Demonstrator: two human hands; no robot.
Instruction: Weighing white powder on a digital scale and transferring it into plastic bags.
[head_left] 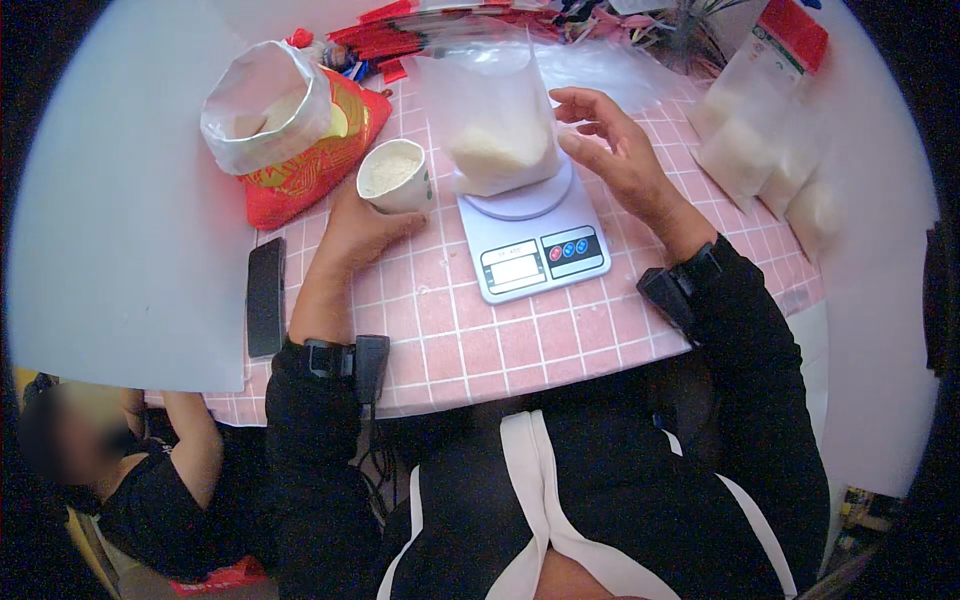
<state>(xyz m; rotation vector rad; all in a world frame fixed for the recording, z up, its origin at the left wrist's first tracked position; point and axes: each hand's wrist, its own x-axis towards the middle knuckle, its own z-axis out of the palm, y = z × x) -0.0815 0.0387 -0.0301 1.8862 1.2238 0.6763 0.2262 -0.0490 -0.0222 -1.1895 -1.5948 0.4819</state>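
Observation:
My left hand [365,225] is wrapped round a paper cup [393,175] of white grains, left of a white kitchen scale [520,225]. A translucent bag [495,145], partly filled with white grains, stands upright on the scale's platform. My right hand [620,165] is at the bag's right side, its fingers apart and curved; I cannot tell whether they touch it. At the back left sits a red sack [310,185] with its white top rolled open and grains inside.
A black phone [265,295] lies left on the pink checked tablecloth [440,350]. Several filled bags [745,160] lie at the right. Red packets [400,35] and clear plastic bags [610,70] cover the back. Another person [165,490] is at the lower left, beside a white partition [120,230].

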